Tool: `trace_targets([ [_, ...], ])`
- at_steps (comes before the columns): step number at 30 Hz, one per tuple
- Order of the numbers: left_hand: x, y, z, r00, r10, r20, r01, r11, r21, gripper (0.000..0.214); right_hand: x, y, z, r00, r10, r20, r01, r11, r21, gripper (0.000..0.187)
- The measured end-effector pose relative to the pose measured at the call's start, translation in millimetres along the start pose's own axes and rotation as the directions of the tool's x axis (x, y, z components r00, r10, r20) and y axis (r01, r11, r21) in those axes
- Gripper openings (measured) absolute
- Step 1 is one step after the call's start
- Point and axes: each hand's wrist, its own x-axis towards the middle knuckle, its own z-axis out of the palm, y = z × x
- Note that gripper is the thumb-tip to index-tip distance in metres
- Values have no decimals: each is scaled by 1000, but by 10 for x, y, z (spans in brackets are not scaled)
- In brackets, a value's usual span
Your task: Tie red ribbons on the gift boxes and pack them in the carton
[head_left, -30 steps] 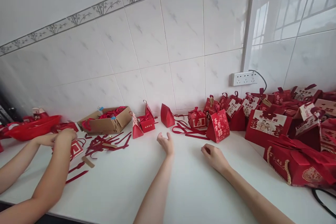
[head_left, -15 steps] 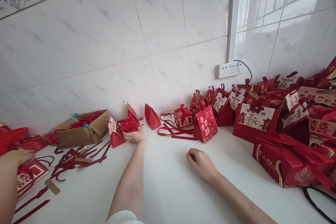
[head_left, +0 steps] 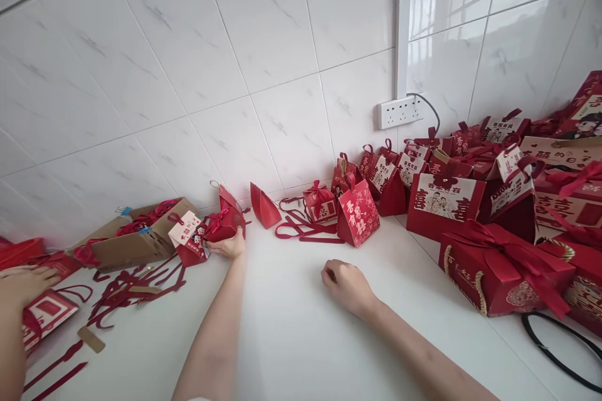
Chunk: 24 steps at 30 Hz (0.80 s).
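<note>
My left hand [head_left: 229,245] reaches forward on the white counter [head_left: 301,326] and grips a small red gift box [head_left: 224,222] with a ribbon bow, tilted against a red triangular box with a white picture label [head_left: 188,235]. My right hand [head_left: 347,285] rests on the counter in a loose fist, with nothing seen in it. A red pyramid box with white characters [head_left: 358,213] stands just beyond it.
An open cardboard box [head_left: 132,239] holds red ribbons at left, with loose ribbons [head_left: 136,285] and tags before it. Another person's hand [head_left: 23,285] rests on a flat red box at far left. Many red gift boxes [head_left: 498,263] crowd the right. A wall socket [head_left: 399,111] is behind.
My left hand reached forward-left from the bare counter to the small red box and took hold of it, tipping it. The view shifted down and right. My right hand stayed put.
</note>
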Motion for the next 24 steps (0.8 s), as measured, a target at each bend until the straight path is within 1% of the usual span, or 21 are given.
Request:
trace_targets([
  [2,-202,21,-115,997,74,39,-71,995,-64,94,-6,-20,-14,1000,9,6,-9,1000,-2,21],
  [4,-477,57,-244,979,170,109,-153,977,-149,90,-18,-40,-28,1000,18,17,-18,1000,24,18],
  [6,-803,128,-383,941,272,200,-221,944,-243,85,-34,-47,-37,1000,4,4,-5,996,94,15],
  [7,-975,181,-455,917,317,244,-243,926,-288,82,-43,-45,-41,1000,-15,-17,17,988,155,19],
  [8,-1146,246,-528,891,352,286,-254,910,-329,80,-52,-39,-44,998,-37,-44,46,972,229,28],
  [9,-1313,319,-601,856,393,336,-259,888,-379,77,-62,-31,-48,996,-57,-73,77,947,311,39],
  [10,-1470,394,-671,813,441,380,-243,850,-468,78,-73,-21,-54,992,-74,-97,107,911,398,49],
  [11,-1616,465,-737,780,475,407,-215,814,-539,79,-85,-12,-62,989,-93,-111,135,866,482,58],
  [13,-1868,561,-849,744,526,413,-201,764,-613,81,-109,-3,-86,984,-133,-116,176,758,628,68],
  [15,-2057,569,-935,713,576,400,-249,741,-624,84,-121,-10,-125,982,-153,-112,185,650,737,68],
  [16,-2122,542,-969,689,604,400,-281,731,-621,86,-119,-18,-153,984,-143,-105,171,602,780,65],
  [18,-2180,460,-1021,620,650,440,-306,716,-627,86,-94,-29,-233,995,-65,-76,99,525,845,61],
  [19,-2167,419,-1037,583,652,485,-273,719,-639,80,-74,-28,-286,998,-13,-62,60,492,869,59],
  [20,-2124,386,-1043,549,637,541,-210,732,-648,68,-53,-19,-347,998,42,-55,29,463,886,57],
  [21,-2056,363,-1039,522,609,598,-132,750,-648,50,-33,-2,-416,994,92,-54,7,445,895,54],
  [22,-1966,351,-1023,508,566,649,-47,770,-636,30,-18,24,-487,990,130,-54,-8,440,898,50],
  [23,-1862,347,-997,510,523,683,20,787,-617,15,-11,57,-559,987,154,-50,-23,441,897,46],
  [24,-1755,350,-964,522,482,704,70,798,-598,11,-11,96,-625,986,164,-35,-42,440,897,41],
])
